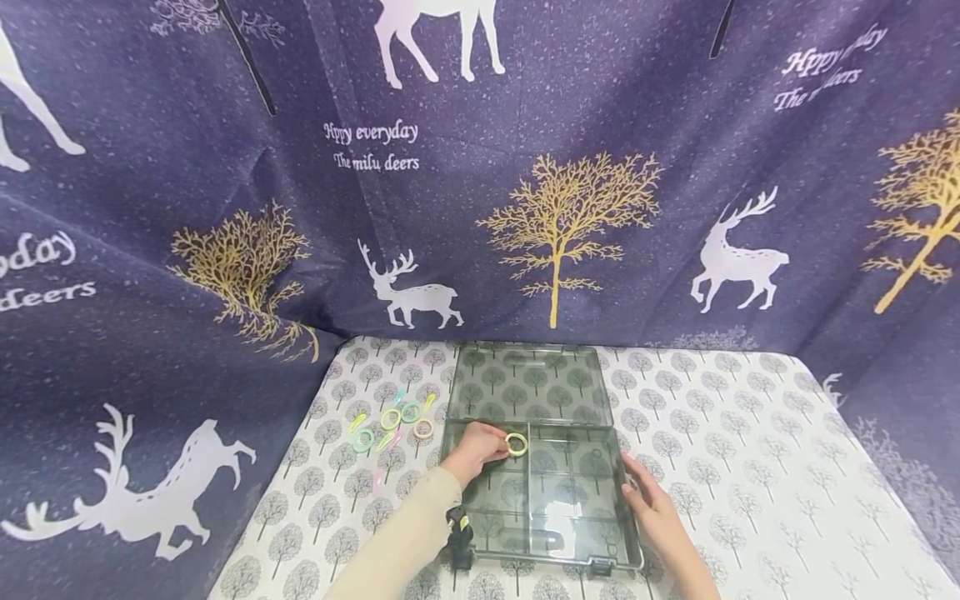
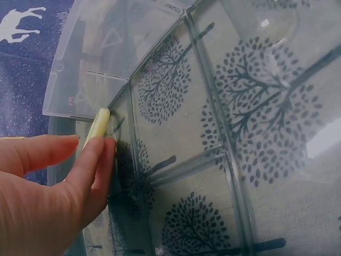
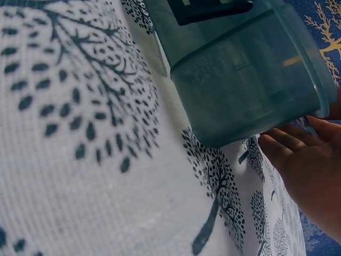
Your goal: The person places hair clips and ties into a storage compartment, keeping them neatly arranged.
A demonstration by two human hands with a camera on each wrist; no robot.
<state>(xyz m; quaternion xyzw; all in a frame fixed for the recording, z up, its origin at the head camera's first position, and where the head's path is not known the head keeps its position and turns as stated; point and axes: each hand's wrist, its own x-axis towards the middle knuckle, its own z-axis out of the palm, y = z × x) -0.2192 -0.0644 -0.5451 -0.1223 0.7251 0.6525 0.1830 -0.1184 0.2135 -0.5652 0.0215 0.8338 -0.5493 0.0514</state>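
Note:
My left hand [image 1: 480, 450] pinches a pale yellow hair tie [image 1: 517, 445] between thumb and fingers, over the upper left part of a see-through grey-green plastic organizer box [image 1: 628, 533]. In the left wrist view the hair tie [image 2: 98, 127] shows edge-on above the fingertips, near the box's divider walls. My right hand [image 1: 654, 507] rests against the right outer side of the box, fingers fairly straight. The right wrist view shows the fingers of that hand [image 3: 306, 160] at the box's wall [image 3: 240, 101].
The box's lid [image 1: 528, 387] lies folded back toward the patterned curtain [image 1: 600, 108]. Left of the box, several ring-shaped hair ties [image 1: 363, 428] and small hair clips [image 1: 429, 402] lie scattered on the tree-print tablecloth [image 1: 300, 500]. Latches [image 1: 600, 567] line the front edge.

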